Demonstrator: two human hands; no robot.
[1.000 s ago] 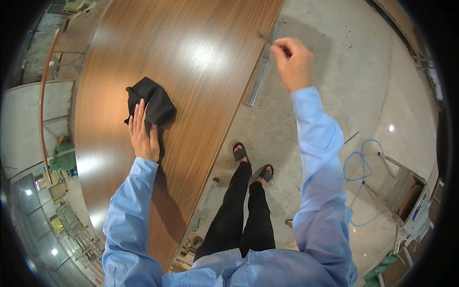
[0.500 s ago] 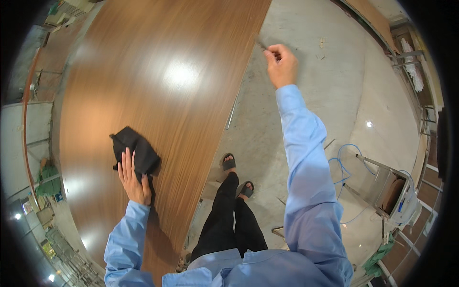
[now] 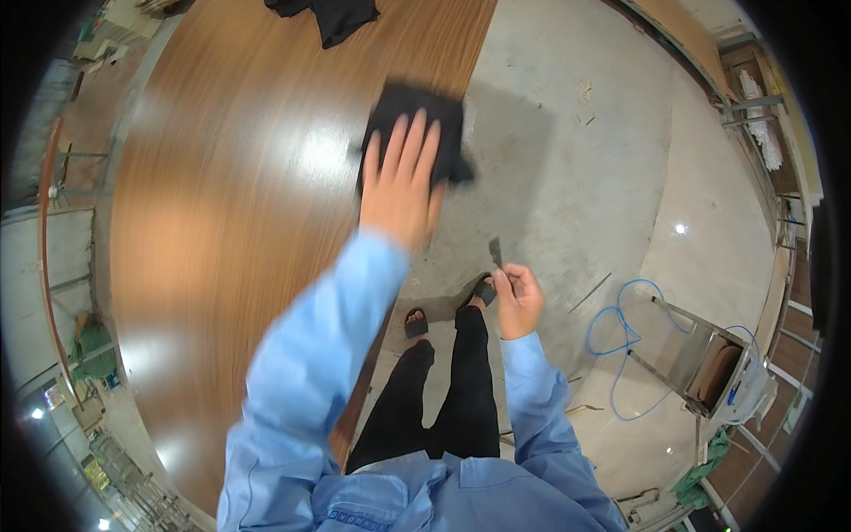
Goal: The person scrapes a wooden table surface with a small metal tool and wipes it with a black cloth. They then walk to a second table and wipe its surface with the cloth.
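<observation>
A black cloth (image 3: 412, 102) lies at the right edge of the wood-grain panel (image 3: 239, 177), and part of it hangs past that edge. On top of it my left hand (image 3: 401, 182) rests flat with the fingers apart, slightly blurred by motion. My right hand (image 3: 520, 300) is over the floor, right of the panel, and pinches a small dark flat-bladed tool (image 3: 495, 251) between thumb and fingers. The blade points up and away from me; its grip end is hidden in the hand. Farther up the panel lies another black cloth (image 3: 337, 19).
My sandalled feet stand on the grey concrete floor (image 3: 567, 177), beside the panel. To the right, a metal-framed stool (image 3: 700, 350) lies near a looped blue hose (image 3: 612, 330). Shelving with stacked material (image 3: 758, 115) runs along the far right.
My left hand has swept the cloth across the panel, away from me and right, to its edge. My right hand has drawn back toward me with the tool. The farther cloth has come into view.
</observation>
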